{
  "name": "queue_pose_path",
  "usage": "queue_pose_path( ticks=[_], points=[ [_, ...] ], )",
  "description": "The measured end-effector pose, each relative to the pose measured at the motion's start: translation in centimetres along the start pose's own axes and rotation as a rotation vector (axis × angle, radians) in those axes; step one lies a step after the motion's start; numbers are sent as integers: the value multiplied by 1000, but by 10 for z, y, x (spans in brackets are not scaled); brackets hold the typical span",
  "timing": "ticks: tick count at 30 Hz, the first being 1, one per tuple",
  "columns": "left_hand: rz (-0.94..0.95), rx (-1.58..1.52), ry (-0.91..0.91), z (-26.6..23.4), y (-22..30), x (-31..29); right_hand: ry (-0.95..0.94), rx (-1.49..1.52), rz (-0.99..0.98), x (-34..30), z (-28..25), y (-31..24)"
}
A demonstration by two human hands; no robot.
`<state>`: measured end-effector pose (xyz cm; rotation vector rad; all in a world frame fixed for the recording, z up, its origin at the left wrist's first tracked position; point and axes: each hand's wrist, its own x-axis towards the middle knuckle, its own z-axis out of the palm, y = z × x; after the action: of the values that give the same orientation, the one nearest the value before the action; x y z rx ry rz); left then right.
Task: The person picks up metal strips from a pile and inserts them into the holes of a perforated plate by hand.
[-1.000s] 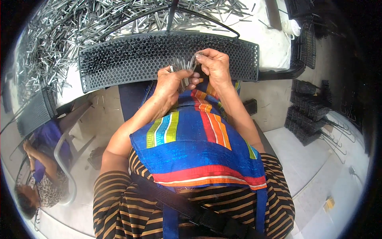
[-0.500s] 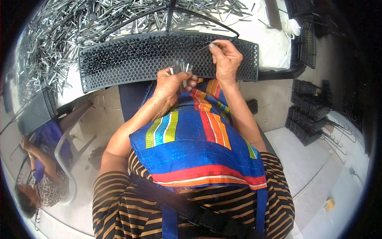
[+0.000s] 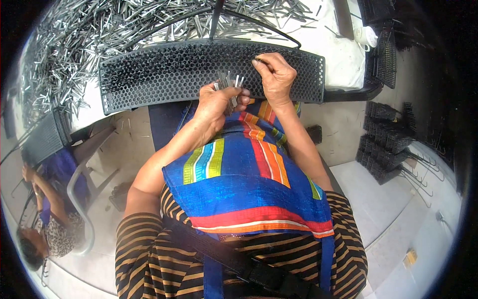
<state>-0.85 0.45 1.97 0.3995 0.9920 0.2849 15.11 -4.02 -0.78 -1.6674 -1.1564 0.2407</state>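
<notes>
A long, black, perforated rack with a curved outline lies across in front of me, its far rows of holes filled with short dark strips. Close to its near edge, my left hand is closed around a bunch of thin grey strips that stick up past the thumb. My right hand hovers over the right half of the rack, thumb and forefinger pinched on a thin dark strip, mostly hidden by the fingertips. Nearer rows of holes in the rack show bare.
A large heap of loose strips covers the white table beyond the rack. A black bent rod arches over the rack's far side. Stacked dark racks with hooks stand at right. Another person sits at far left beside a similar rack.
My right hand has shifted a little left, its pinched fingertips coming down to the rack's holes. The left hand keeps its bunch of strips in nearly the same place.
</notes>
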Motion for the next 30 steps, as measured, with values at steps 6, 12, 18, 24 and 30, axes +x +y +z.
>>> queue_pose_path(
  ticks=[6,12,18,24,30],
  points=[
    [-6,-18,-11,0,0,3,0,-74,59,2,-1,-8],
    [17,-78,-56,-1,0,7,-168,18,169,0,-7,-13],
    [-8,-11,-72,6,0,3,-246,599,787,-16,-7,-26],
    [-17,9,-7,2,3,-4,162,562,524,-7,-17,-7],
    [-125,139,-242,-20,-15,-10,145,103,94,1,-20,4]
  ],
)
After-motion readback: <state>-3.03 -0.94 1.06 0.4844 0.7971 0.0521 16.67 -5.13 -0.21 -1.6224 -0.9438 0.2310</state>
